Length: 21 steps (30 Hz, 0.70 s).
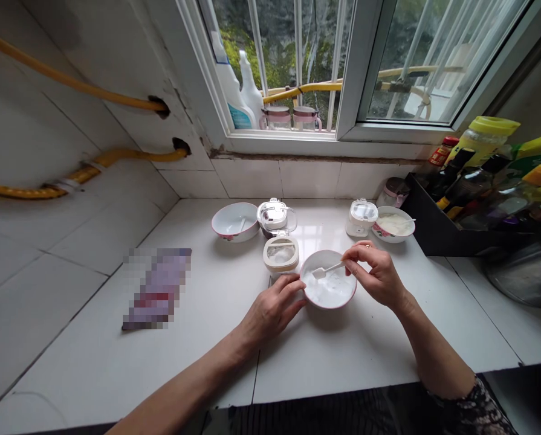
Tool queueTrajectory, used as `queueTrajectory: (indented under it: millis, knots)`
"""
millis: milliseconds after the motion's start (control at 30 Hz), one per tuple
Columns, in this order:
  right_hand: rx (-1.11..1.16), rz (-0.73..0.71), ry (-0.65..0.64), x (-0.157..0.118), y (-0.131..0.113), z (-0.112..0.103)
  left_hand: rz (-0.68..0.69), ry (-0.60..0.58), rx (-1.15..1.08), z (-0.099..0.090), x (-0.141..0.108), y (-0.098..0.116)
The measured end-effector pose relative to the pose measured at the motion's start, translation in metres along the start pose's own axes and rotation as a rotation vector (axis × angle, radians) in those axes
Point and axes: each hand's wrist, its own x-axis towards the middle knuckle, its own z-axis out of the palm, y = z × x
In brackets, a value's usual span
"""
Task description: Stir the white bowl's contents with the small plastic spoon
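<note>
A white bowl (329,296) with a pink rim holds white powder. My right hand (375,272) pinches the handle of a small white spoon (319,273), whose scoop is over the powder. At the bowl's left rim rests my left hand (274,307), its fingers bent against the side and holding the bowl steady. Just behind my left hand stands an open square container (281,254) with pale contents. Behind that is another container (274,214) with its clear lid raised.
An empty-looking flowered bowl (236,222) stands back left. At the back right are a lidded container (361,217), a bowl of pale grains (394,225) and a black box (433,232) of bottles. A blurred purple packet (161,287) lies left.
</note>
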Motion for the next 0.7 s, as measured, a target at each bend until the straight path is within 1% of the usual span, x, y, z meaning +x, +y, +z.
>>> queueTrajectory:
  millis: [67, 267, 367, 433, 500, 567, 700]
  knots:
    - [0.023, 0.062, -0.001, 0.000, 0.000, 0.001, 0.003, 0.006, -0.001, 0.000, 0.000, 0.000]
    - [0.090, 0.174, -0.035, -0.001, -0.003, 0.010, 0.004, 0.010, 0.011, 0.001, 0.001, 0.001]
    - [0.161, 0.305, -0.021, 0.000, -0.002, 0.013, 0.006, 0.011, 0.009, 0.001, 0.001, 0.001]
    - [0.263, 0.423, -0.010, 0.001, 0.001, 0.012, 0.009, 0.013, 0.011, 0.001, 0.001, 0.001]
    - [0.368, 0.511, -0.002, 0.002, 0.003, 0.011, 0.011, 0.015, 0.021, 0.001, 0.001, 0.001]
    - [0.396, 0.527, -0.002, 0.002, 0.004, 0.010, 0.015, 0.021, 0.041, 0.001, 0.000, 0.001]
    - [0.284, 0.438, -0.054, 0.001, -0.001, 0.013, 0.034, 0.045, 0.116, 0.001, -0.001, 0.003]
